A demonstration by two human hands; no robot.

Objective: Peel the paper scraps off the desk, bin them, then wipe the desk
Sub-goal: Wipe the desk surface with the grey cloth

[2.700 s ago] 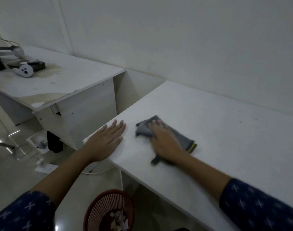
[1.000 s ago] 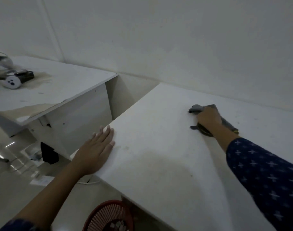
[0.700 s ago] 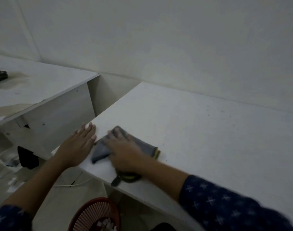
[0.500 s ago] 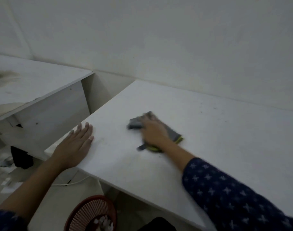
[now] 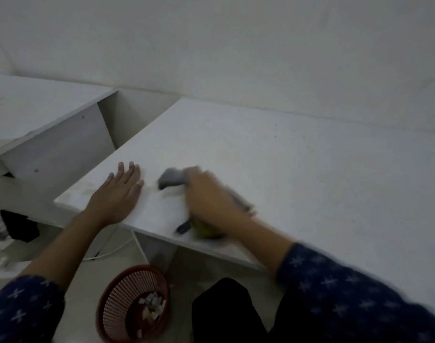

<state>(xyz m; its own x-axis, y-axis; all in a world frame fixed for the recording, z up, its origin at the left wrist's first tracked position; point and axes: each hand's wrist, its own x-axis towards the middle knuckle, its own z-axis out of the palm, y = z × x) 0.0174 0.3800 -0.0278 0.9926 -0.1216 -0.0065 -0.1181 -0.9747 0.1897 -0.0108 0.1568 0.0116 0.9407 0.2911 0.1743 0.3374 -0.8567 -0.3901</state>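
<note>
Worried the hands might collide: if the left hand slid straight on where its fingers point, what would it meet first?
The left hand would likely meet only bare desk up to the wall; the cloth under the right hand lies aside, depth unclear.

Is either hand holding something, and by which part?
The right hand presses the grey cloth at its middle; blur hides any curl. The left hand lies flat on the desk, holding nothing.

Bare white wall (image 5: 236,45), neighbouring table (image 5: 38,107)

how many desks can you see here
2: the near desk fills the middle and right; a second desk stands at far left, across a gap. None seems hidden.
</note>
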